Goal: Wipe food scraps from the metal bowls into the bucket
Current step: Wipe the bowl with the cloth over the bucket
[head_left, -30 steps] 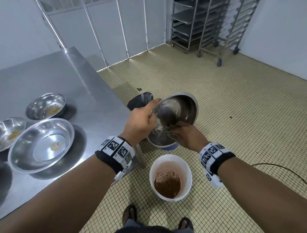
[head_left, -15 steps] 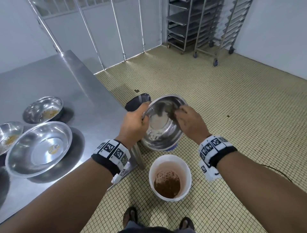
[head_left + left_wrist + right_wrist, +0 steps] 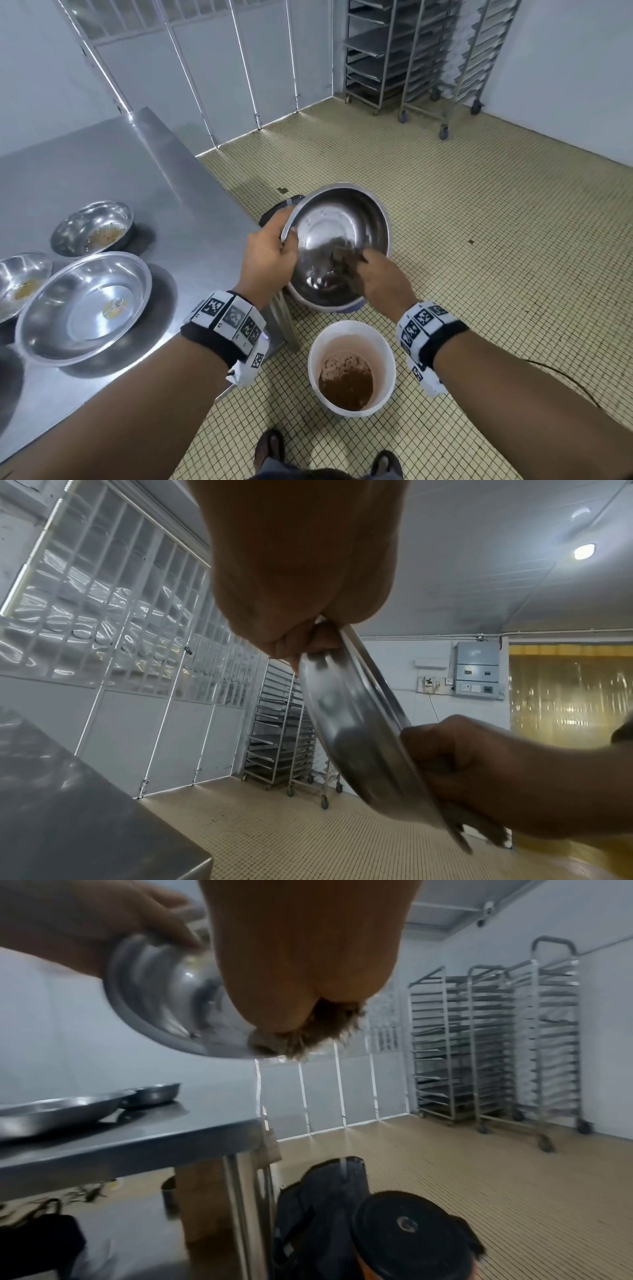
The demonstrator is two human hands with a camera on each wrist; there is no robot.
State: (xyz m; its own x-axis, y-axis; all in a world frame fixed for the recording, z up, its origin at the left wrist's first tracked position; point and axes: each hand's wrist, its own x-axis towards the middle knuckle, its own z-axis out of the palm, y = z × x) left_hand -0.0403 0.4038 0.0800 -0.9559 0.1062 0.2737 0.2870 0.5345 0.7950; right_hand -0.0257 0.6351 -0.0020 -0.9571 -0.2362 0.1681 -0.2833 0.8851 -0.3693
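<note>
Bowl: the metal bowl (image 3: 337,245) is tilted in the air, above the white bucket (image 3: 352,368).
Left hand (image 3: 269,255): clenched on its rim.
Right hand (image 3: 378,279): pinches a brown scrubber (image 3: 322,1031) inside it.
Handling: probably light, stiff and slippery; best held at the rim.

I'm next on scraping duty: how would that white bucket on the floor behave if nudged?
The white bucket looks like light plastic, holding only a shallow brown layer, so it would probably slide easily on the tiled floor. Its wide, squat shape suggests tipping is unlikely.
</note>
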